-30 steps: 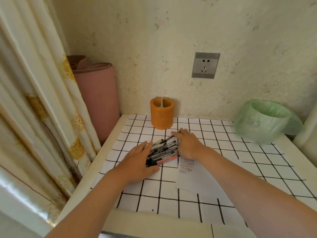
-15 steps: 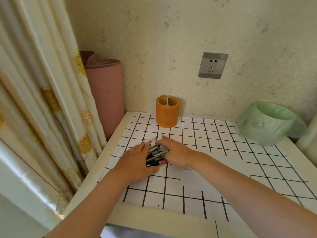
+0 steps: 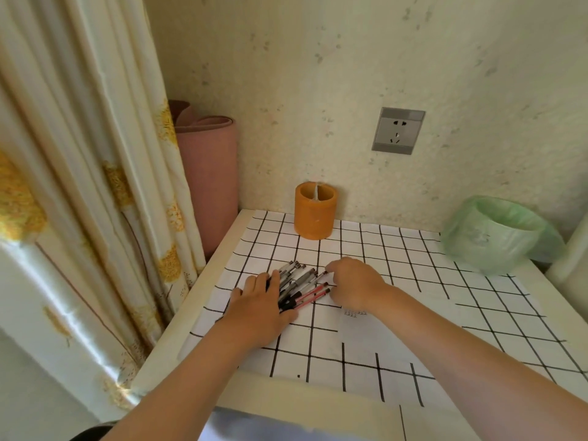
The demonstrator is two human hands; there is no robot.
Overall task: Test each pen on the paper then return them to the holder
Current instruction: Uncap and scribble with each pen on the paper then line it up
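Note:
Several pens (image 3: 299, 283) lie in a loose bundle on the checked table cover, some black, some red. My left hand (image 3: 259, 308) lies flat on their near ends, fingers spread. My right hand (image 3: 354, 283) is at their far right ends, fingers curled down on the red pens' tips. The orange round holder (image 3: 315, 211) stands upright at the back by the wall, apart from both hands. A white sheet of paper (image 3: 369, 332) with small scribbles lies under my right wrist.
A green bin with a bag liner (image 3: 496, 233) stands at the back right. A pink rolled mat (image 3: 210, 173) leans in the left corner behind a curtain (image 3: 95, 186). A wall socket (image 3: 397, 130) is above the table (image 3: 197, 316).
My right hand has slid back off the pens to their right ends, so more of the bundle shows. My left hand stays on them. The camera has tilted.

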